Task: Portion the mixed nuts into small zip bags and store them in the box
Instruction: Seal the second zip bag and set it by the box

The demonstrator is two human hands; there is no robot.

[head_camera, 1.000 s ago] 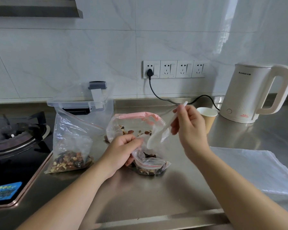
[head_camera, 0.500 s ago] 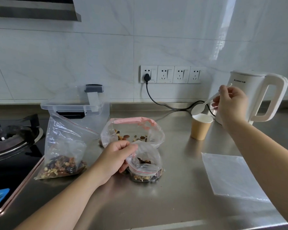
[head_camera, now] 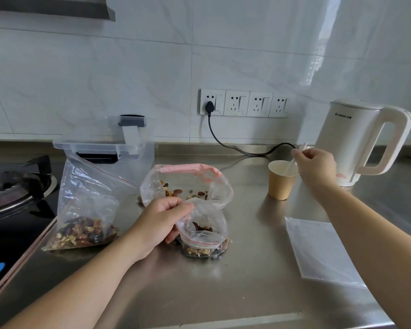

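Three zip bags hold nuts — one at lower left (head_camera: 86,210), a pink-topped one at centre (head_camera: 188,184), a small one just below it (head_camera: 204,236) — plus one empty flat bag at lower right (head_camera: 318,248), one paper cup (head_camera: 281,184), one spoon (head_camera: 294,160), one clear box (head_camera: 105,150), one kettle (head_camera: 356,143), four wall sockets (head_camera: 244,104) and two hands, left (head_camera: 161,224) and right (head_camera: 316,165).

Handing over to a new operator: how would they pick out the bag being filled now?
Start at the clear box by the stove. In front lie three nut bags; it is the nearest, smallest one, its mouth gripped by the left hand.
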